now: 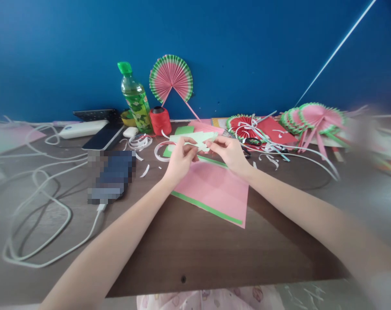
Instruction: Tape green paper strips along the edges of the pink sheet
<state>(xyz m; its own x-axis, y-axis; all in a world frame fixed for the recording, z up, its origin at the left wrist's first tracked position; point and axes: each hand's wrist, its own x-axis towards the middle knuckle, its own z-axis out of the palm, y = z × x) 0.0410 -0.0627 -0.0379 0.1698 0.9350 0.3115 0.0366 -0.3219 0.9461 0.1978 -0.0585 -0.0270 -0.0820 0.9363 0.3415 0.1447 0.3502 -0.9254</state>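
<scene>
My left hand and my right hand are both closed on pale green paper strips, one at each end, held above the desk. Below them lies a pink paper sheet with green strips along its near and far edges. Just behind the strips, a bright green paper piece and pink paper rest on the desk. A roll of double-sided tape sits left of my left hand. My fingertips partly cover the strips, so their exact number is unclear.
A finished pink-and-green paper fan leans on the blue wall. Left stand a green bottle and a red roll. A phone with a looping white cable lies left. More fans, scissors and paper scraps lie right.
</scene>
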